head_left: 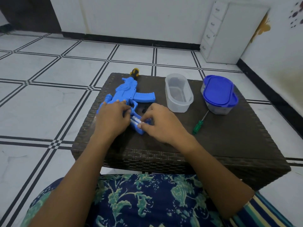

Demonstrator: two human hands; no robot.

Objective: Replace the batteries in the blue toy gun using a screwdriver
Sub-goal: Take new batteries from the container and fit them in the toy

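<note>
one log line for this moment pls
left hand: presses blue toy gun | right hand: pinches white battery | green screwdriver: lying on wicker table

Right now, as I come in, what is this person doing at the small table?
A person is sitting at a dark woven table, working on a blue toy gun that lies on it. The left hand presses on the gun's body, while the right hand pinches the white batteries in the open handle compartment. The green-handled screwdriver lies untouched on the table beside a blue-lidded container.
</note>
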